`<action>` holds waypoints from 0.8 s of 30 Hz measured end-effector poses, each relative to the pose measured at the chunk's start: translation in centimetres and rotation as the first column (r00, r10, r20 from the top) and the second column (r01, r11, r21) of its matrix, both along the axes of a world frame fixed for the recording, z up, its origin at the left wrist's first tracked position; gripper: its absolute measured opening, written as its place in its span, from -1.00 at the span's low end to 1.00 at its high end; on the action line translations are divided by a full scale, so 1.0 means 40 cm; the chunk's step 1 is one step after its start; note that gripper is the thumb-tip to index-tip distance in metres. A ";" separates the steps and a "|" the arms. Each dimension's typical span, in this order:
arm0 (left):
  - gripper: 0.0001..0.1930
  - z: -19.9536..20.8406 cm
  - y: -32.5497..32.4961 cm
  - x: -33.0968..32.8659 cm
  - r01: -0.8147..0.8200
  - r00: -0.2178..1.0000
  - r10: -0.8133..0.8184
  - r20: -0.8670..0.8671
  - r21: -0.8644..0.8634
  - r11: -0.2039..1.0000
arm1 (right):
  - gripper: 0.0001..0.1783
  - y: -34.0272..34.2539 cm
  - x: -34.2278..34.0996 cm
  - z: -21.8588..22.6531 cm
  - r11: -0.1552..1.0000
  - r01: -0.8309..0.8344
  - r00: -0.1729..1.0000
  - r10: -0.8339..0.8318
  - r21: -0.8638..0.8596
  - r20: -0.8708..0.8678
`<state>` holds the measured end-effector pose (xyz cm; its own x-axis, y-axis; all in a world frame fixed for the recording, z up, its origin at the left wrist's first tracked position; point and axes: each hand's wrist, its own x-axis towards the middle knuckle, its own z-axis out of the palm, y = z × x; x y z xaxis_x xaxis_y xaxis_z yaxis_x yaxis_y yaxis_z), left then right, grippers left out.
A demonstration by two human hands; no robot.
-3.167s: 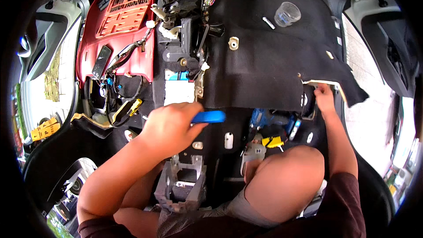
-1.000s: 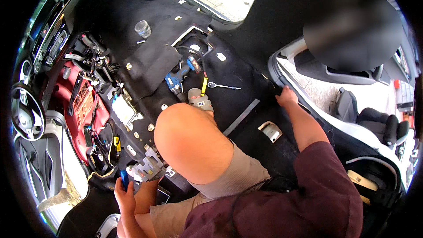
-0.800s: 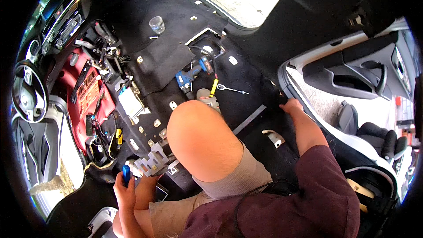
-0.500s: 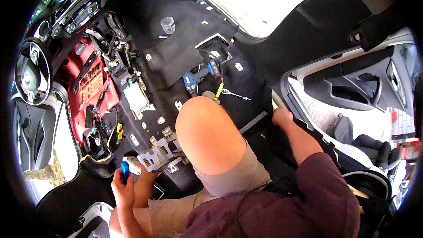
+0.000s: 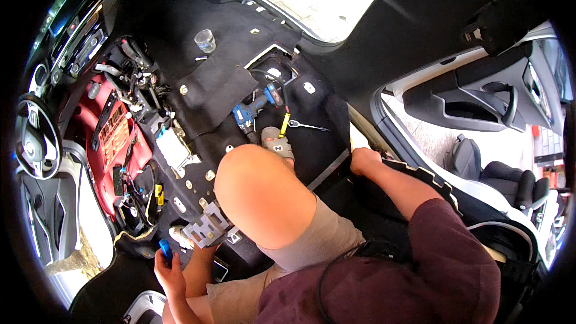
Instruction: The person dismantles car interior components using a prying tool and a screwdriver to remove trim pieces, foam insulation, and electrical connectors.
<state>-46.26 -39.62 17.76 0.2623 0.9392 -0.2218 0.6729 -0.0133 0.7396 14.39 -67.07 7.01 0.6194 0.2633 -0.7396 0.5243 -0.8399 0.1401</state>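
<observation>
My left hand (image 5: pixel 171 274), low at the left beside my shin, is closed round a blue handle (image 5: pixel 165 249) that points upward; the rest of that tool is hidden. Off to the right my right hand (image 5: pixel 364 161) is closed at the black carpet's edge by the door sill. Just above its fingers a pale strip (image 5: pixel 359 138) shows; what the fingers grip is hidden. Between the hands is my bent knee. Beyond it, on the black carpet (image 5: pixel 318 99), lie a blue cordless drill (image 5: pixel 247 115), a yellow-handled tool (image 5: pixel 284 125) and a ratchet wrench (image 5: pixel 307 125).
A grey metal bracket (image 5: pixel 207 225) stands beside my left shin, with a phone (image 5: pixel 221 270) near it. Loose wiring (image 5: pixel 133 189) and a red panel (image 5: pixel 135 150) lie below the steering wheel (image 5: pixel 37 135). A clear cup (image 5: pixel 205 41) stands farther off on the carpet.
The view has shifted, so most things sit farther left. My sandalled foot now shows beyond the knee. My left hand keeps the blue handle; my right hand stays at the sill.
</observation>
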 end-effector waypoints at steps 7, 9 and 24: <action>-0.76 -0.001 0.049 0.058 -0.037 0.999 0.036 -0.014 -0.044 0.998 | -0.16 0.065 0.225 -0.082 0.964 -0.140 0.981 0.103 0.226 0.166; -0.76 -0.003 0.054 0.065 -0.026 0.999 0.024 -0.030 -0.044 0.999 | -0.02 0.090 0.316 -0.174 0.877 0.106 0.980 -0.171 0.469 0.100; -0.70 -0.077 0.098 0.104 -0.094 0.994 0.086 -0.070 -0.116 0.989 | 0.06 0.279 0.293 -0.254 0.955 0.220 0.930 -0.267 0.196 0.253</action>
<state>-42.11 -35.71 14.68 0.1593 0.9242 -0.3472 0.7141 0.1350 0.6869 26.13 -55.92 -3.14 0.8515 0.1802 -0.4923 0.2612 -0.9600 0.1004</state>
